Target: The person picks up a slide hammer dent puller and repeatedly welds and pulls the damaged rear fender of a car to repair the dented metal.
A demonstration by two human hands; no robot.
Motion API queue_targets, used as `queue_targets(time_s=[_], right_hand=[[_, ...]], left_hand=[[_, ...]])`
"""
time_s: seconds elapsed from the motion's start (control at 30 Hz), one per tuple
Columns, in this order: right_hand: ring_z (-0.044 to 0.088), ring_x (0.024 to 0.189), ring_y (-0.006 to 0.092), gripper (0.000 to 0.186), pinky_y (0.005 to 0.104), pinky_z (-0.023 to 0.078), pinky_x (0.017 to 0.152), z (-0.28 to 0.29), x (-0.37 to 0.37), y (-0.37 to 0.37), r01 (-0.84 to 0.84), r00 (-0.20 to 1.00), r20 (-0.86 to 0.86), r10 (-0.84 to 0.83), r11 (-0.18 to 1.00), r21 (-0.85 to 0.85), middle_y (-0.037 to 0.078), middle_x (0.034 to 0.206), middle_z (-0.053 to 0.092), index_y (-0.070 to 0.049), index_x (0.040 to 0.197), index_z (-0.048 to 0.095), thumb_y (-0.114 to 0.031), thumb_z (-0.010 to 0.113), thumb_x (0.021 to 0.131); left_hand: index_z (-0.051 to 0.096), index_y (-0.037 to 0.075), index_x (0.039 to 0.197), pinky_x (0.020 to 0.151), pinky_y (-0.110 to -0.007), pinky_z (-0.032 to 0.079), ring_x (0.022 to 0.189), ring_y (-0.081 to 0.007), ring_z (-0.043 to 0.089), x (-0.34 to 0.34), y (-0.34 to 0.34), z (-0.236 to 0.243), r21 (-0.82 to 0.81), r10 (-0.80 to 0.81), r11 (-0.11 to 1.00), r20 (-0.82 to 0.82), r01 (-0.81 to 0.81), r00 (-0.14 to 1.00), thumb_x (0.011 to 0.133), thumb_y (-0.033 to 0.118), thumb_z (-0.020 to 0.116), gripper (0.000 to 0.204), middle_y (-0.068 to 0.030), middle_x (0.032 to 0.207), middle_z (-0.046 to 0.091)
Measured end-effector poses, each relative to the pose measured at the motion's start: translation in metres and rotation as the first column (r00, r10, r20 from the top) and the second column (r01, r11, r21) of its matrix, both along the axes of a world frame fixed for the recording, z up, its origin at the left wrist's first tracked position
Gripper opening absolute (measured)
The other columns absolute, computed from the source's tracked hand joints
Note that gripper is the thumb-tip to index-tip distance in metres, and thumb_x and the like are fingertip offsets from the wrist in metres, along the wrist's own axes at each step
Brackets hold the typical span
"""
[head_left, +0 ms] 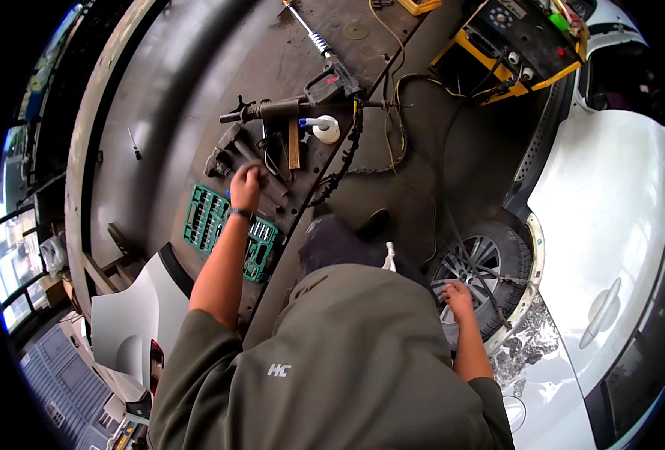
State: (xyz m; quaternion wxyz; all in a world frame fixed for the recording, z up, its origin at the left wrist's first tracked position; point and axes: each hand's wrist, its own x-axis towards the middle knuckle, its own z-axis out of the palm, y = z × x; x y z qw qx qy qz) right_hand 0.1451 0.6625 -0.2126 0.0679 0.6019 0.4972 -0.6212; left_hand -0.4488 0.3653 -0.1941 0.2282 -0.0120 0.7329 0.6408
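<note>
On the left, my left hand (245,189) is over the dark metal workbench, its fingers curled close to a hammer (232,138). Whatever it may be gripping is hidden by the fingers. Below that wrist lies a green socket set case (205,217), open, with rows of metal sockets. My right hand (458,298) hangs beside the car wheel (490,259), its fingers loosely bent and apart, with nothing visible in them. Farther up the bench are a black pistol-grip tool (332,81), a white bottle (326,130) with a blue tip and a wooden strip (294,144).
To the right stands a white car (610,180) with a bare, scraped panel (531,337) behind the wheel. A yellow-and-black machine (516,41) trails cables (400,142) over the floor. A detached white body panel (133,307) is at the left, and a screwdriver (135,146) lies beyond the hammers.
</note>
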Motion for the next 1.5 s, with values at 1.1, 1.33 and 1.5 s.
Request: queue_targets(time_s=[1.1,1.33,1.5], right_hand=[[0.064,0.096,0.0227,0.032,0.0363,0.052,0.087,0.184,-0.074,-0.101,0.568,0.765,0.421,-0.487,0.818,-0.086,0.010,0.105,0.069,-0.002,0.122,0.064,-0.019,0.056,0.097],[0.062,0.080,0.0145,0.025,0.0294,0.050,0.069,0.175,-0.082,-0.115,0.586,0.746,0.450,-0.491,0.805,-0.093,0.006,0.092,0.069,-0.003,0.113,0.064,-0.020,0.055,0.096],[0.061,0.079,0.0140,0.022,0.0296,0.048,0.067,0.133,-0.049,-0.148,0.718,0.651,0.437,-0.621,0.690,-0.089,0.006,0.089,0.067,-0.004,0.110,0.064,-0.019,0.058,0.095]], left_hand=[[0.044,-0.008,0.137,0.107,-0.041,0.045,0.126,-0.0357,0.059,-0.241,0.421,-0.191,-0.858,0.118,0.512,0.109,0.034,0.987,0.079,0.043,0.072,0.082,-0.0261,0.135,0.059],[0.069,-0.006,0.101,0.075,-0.037,0.052,0.079,-0.0253,0.067,-0.205,0.402,-0.149,-0.560,0.146,0.823,0.046,-0.096,0.988,0.084,0.043,0.065,0.051,-0.0153,0.088,0.070],[0.072,0.005,0.100,0.067,-0.033,0.046,0.075,-0.0163,0.058,-0.161,0.391,-0.121,-0.177,-0.059,0.978,0.284,0.112,0.957,0.095,0.053,0.061,0.050,-0.0026,0.085,0.065]])
